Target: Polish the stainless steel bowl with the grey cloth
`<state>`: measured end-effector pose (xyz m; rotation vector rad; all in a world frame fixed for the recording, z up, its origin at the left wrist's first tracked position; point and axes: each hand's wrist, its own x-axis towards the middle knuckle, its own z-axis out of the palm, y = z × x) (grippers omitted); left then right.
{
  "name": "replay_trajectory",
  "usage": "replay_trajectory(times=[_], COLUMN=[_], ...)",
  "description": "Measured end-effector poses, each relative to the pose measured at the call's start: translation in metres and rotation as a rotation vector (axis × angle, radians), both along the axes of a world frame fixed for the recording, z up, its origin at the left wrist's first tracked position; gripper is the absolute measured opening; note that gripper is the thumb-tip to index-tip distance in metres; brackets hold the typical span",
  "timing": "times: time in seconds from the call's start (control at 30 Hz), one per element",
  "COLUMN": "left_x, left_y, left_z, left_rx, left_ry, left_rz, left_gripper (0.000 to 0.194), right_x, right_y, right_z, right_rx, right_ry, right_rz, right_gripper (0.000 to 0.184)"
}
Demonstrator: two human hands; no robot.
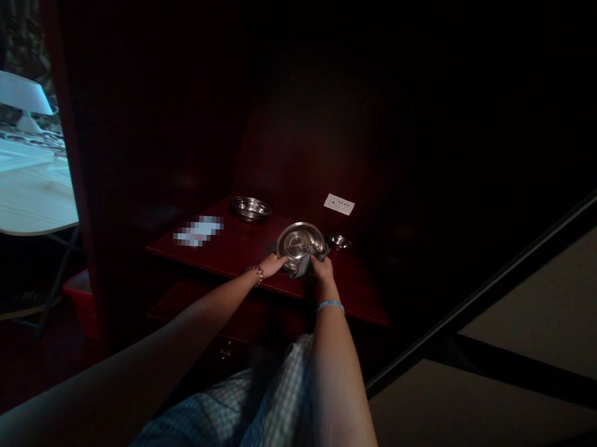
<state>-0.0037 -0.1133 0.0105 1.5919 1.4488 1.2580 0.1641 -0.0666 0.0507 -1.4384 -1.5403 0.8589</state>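
A shiny metal bowl (297, 240) is tilted toward me above the dark red desk top (237, 250). My left hand (273, 265) grips its lower left rim, thumb over the edge. On the right side, my right hand (322, 267) is closed on a grey cloth (302, 265) that lies against the bowl's rim and inner side. Just behind on the right sits a small metal bowl (339, 242). Farther back to the left stands a stack of metal bowls (250, 209). The fingers beneath the bowl are hidden.
A blurred-out whitish item (198, 231) lies on the desk's left side. A white socket plate (339, 204) is on the back wall. Beyond the left panel are a table (24, 199) with a white lamp (24, 94) and a red bin (82, 299). A dark-framed panel slants at right.
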Motion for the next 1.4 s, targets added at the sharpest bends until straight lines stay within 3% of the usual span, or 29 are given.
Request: replay_trajectory(times=[0.13, 0.53, 0.97, 1.4], left_x=[0.000, 0.000, -0.001, 0.000], left_y=[0.003, 0.005, 0.010, 0.006], left_z=[-0.002, -0.003, -0.009, -0.007], left_rx=[0.003, -0.046, -0.061, -0.045], left_ry=[-0.020, -0.072, -0.059, -0.045], left_rz=[0.001, -0.014, -0.002, 0.011], left_gripper=[0.035, 0.029, 0.027, 0.027], right_x=[0.002, -0.005, -0.014, -0.021], right_y=[-0.008, -0.039, -0.043, -0.037], right_z=[0.008, 0.031, 0.025, 0.022], right_rx=[0.061, 0.084, 0.271, 0.440], right_ry=[-0.157, -0.486, -0.599, -0.726], right_rz=[-0.096, -0.194, -0.220, -0.222], right_gripper=[0.028, 0.035, 0.032, 0.050])
